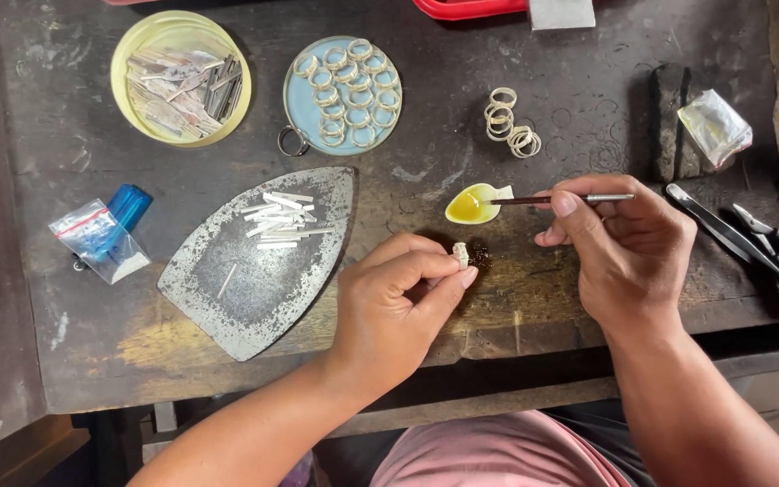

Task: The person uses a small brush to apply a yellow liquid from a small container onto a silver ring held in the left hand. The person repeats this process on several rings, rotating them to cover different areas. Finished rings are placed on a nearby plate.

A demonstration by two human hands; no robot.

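My left hand (400, 302) pinches a small pale metal ring piece (461, 254) between thumb and forefinger, just above the dark wooden bench (534, 298). My right hand (626, 248) holds a thin brush (563, 199) level, its tip dipped in a small dish of yellow liquid (472, 205). A dark blob (479, 257) lies on the bench right beside the ring piece.
A grey iron-shaped plate (254, 289) carries white strips (279, 219). A blue lid (305, 108) holds several rings; loose rings (508, 122) lie nearby. A yellow lid (137, 45) holds metal scraps. Tweezers and pliers (750, 243) lie right; plastic bags (99, 240) left.
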